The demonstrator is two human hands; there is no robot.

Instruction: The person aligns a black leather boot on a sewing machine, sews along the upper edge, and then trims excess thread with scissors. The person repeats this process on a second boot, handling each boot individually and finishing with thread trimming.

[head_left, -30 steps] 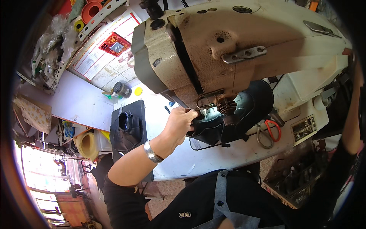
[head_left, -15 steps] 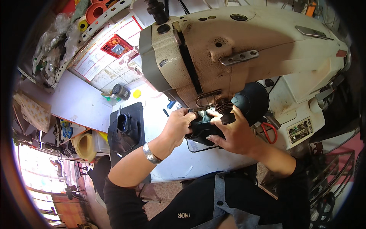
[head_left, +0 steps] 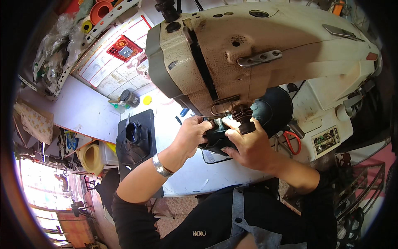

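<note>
- Left hand (head_left: 191,133), head view: bent and drawn in, thumb and fingers pinched on the near left edge of a black leather-like piece (head_left: 273,108), just beside the sewing area; a silver bracelet (head_left: 161,165) circles the wrist.
- Right hand (head_left: 251,146): partly open, thumb apart from the fingers, resting on the near side of the same piece; how firmly it grips cannot be told.
- The two hands are close together but apart, with some of the piece showing between them.
- The black piece lies under the head of a beige sewing machine (head_left: 224,54), its rounded end reaching to the right beyond the right hand.
- Hidden: the left fingertips, and some right fingers behind a dark knob (head_left: 247,126); the needle cannot be made out, and the machine covers part of the piece.
- Partly covered by the right hand and forearm: a tool with a red handle (head_left: 299,143) on the white surface (head_left: 186,180).
- To the left, a black shoe upper (head_left: 137,145) sits on a dark board (head_left: 150,124).
- The sleeves (head_left: 132,222) are cut off or dark toward the lower edge.
</note>
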